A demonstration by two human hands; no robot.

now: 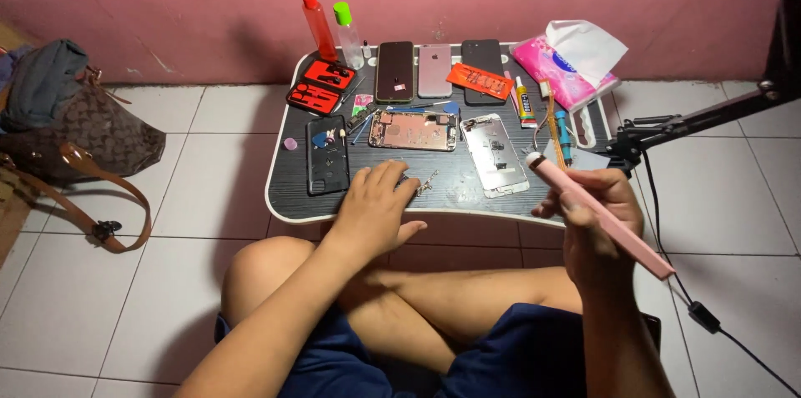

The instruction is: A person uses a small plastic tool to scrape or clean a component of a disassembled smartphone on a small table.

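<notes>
The left hand (pixel 373 208) is laid flat and loose on the black lap table (pixel 288 185), fingertips touching small loose parts (pixel 424 183); nothing is gripped. A pink pen-shaped tool (pixel 601 216) is grasped in the right hand (pixel 594 227), raised off the table. The opened phone (pixel 413 130) lies beyond, its separated panel (pixel 494 153) beside it: disassembly appears done, reassembly not.

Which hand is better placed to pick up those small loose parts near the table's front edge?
Left. The left hand rests open on the table, fingertips beside the small loose parts. The right hand is off the edge, gripping a pink tool.
</notes>
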